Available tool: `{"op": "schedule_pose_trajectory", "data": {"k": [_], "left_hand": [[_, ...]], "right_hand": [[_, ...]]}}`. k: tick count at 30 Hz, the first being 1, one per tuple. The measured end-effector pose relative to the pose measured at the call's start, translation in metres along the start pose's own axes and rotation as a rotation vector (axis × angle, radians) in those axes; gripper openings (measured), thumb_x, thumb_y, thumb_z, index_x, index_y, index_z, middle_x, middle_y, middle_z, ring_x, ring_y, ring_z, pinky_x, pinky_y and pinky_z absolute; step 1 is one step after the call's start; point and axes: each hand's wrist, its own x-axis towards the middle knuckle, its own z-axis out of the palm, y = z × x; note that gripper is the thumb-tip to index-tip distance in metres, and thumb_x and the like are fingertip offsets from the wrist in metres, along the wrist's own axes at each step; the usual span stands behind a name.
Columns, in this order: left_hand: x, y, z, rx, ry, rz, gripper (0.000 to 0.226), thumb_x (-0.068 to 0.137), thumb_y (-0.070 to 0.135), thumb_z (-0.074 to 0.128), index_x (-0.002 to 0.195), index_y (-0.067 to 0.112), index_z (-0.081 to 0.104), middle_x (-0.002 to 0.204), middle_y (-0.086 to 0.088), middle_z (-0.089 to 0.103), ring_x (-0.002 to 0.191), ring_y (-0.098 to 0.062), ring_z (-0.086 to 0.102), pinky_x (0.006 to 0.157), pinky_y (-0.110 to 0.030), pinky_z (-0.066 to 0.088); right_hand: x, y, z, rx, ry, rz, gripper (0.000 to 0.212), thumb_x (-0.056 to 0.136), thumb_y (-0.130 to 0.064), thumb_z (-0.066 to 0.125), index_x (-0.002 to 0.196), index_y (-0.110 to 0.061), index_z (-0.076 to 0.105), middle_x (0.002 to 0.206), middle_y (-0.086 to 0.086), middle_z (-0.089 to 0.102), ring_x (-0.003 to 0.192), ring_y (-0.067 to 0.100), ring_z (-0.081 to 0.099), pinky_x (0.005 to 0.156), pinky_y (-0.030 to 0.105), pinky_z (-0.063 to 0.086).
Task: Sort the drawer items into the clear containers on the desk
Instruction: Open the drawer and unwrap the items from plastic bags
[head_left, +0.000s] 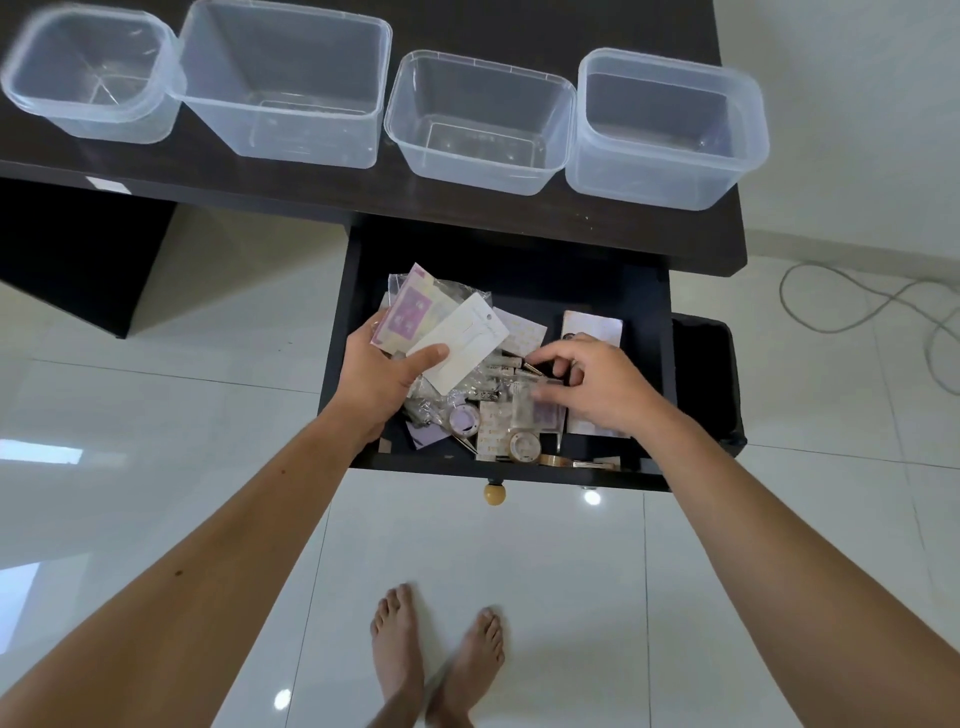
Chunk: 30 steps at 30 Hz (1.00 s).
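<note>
The dark drawer (644, 312) stands pulled out under the desk, filled with cards, plastic packets, tape rolls (524, 444) and small sticks. My left hand (379, 374) holds a stack of packets and cards, with a white card (462, 343) on top under my thumb and a purple sticker sheet (408, 314) behind it. My right hand (592, 384) reaches into the drawer's middle and pinches a small clear packet (530, 400). Several empty clear containers line the desk: far left (31, 98), large (208, 114), middle (405, 140) and right (587, 166).
The dark desk (519, 208) ends at the right near a white wall. A black bin (706, 379) stands right of the drawer. Grey cables (857, 312) loop on the white tiled floor. My bare feet (436, 654) stand below the drawer's brass knob (494, 493).
</note>
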Motion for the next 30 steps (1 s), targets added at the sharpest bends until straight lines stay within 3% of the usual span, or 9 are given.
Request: {"op": "schedule_pose_trajectory", "data": {"k": [3,6,7,10,14,19,21,26,30], "left_hand": [[0.000,0.000,0.000,0.005,0.006,0.010,0.053,0.082,0.007,0.087,0.129,0.010,0.064,0.115,-0.001,0.077,0.103,-0.013,0.075,0.082,-0.028,0.063],[0.001,-0.001,-0.001,0.015,0.014,0.029,0.054,0.083,0.009,0.087,0.131,0.011,0.064,0.117,-0.002,0.076,0.104,-0.013,0.075,0.080,-0.025,0.063],[0.001,-0.001,-0.001,0.016,0.017,0.029,0.054,0.083,0.009,0.087,0.131,0.011,0.064,0.117,-0.002,0.076,0.104,-0.013,0.074,0.080,-0.024,0.063],[0.002,-0.002,-0.002,0.021,0.013,0.044,0.053,0.083,0.009,0.086,0.131,0.011,0.064,0.117,-0.002,0.076,0.104,-0.012,0.074,0.079,-0.022,0.062],[0.002,-0.001,-0.001,0.065,-0.027,0.045,0.053,0.083,0.012,0.088,0.130,0.011,0.064,0.116,-0.002,0.077,0.105,-0.014,0.075,0.083,-0.026,0.063],[0.003,0.004,0.007,0.113,-0.083,0.036,0.057,0.081,0.016,0.090,0.130,0.012,0.062,0.115,-0.001,0.076,0.104,-0.013,0.074,0.086,-0.026,0.063],[-0.003,0.009,0.015,0.110,-0.121,0.022,0.057,0.081,0.017,0.089,0.130,0.012,0.062,0.114,-0.001,0.076,0.104,-0.013,0.074,0.080,-0.021,0.062],[-0.018,0.018,0.043,0.065,-0.295,-0.029,0.045,0.082,0.009,0.087,0.120,0.016,0.065,0.105,0.002,0.078,0.094,-0.007,0.076,0.069,-0.017,0.059],[-0.023,0.029,0.069,0.042,-0.422,0.000,0.045,0.084,0.001,0.083,0.119,0.021,0.064,0.102,0.006,0.079,0.095,-0.005,0.076,0.074,-0.017,0.059]], "right_hand": [[0.002,0.004,0.011,-0.158,0.012,0.005,0.038,0.084,-0.043,0.085,0.120,-0.046,0.072,0.103,-0.011,0.053,0.084,0.005,0.051,0.085,0.041,0.051],[0.000,0.005,0.016,-0.190,0.026,-0.008,0.029,0.088,-0.041,0.084,0.115,-0.043,0.075,0.109,-0.009,0.052,0.098,0.008,0.050,0.082,0.018,0.034],[-0.001,0.006,0.017,-0.182,0.038,-0.013,0.023,0.087,-0.041,0.085,0.108,-0.043,0.077,0.108,-0.010,0.053,0.101,0.009,0.050,0.085,0.017,0.032],[-0.004,0.006,0.014,-0.118,0.067,-0.029,0.012,0.086,-0.043,0.085,0.086,-0.042,0.073,0.104,-0.018,0.054,0.105,0.009,0.052,0.091,0.035,0.041],[-0.014,-0.005,-0.011,0.121,0.073,-0.008,0.008,0.091,-0.024,0.082,0.095,-0.021,0.076,0.087,-0.012,0.069,0.076,0.002,0.062,0.072,0.018,0.049],[-0.026,-0.015,-0.040,0.353,0.127,-0.021,0.009,0.092,-0.018,0.082,0.097,-0.020,0.074,0.097,0.007,0.076,0.083,0.013,0.067,0.082,0.027,0.059],[-0.031,-0.016,-0.047,0.446,0.155,-0.023,0.010,0.091,-0.017,0.082,0.097,-0.020,0.074,0.099,0.010,0.076,0.084,0.014,0.067,0.085,0.030,0.060],[-0.037,-0.018,-0.041,0.454,0.283,0.036,0.019,0.086,-0.021,0.088,0.099,-0.021,0.074,0.094,0.002,0.077,0.088,0.025,0.073,0.085,0.037,0.065],[-0.047,-0.008,-0.035,0.377,0.453,0.092,0.029,0.082,-0.031,0.090,0.100,-0.027,0.068,0.106,-0.006,0.067,0.092,0.014,0.067,0.082,0.030,0.062]]}}
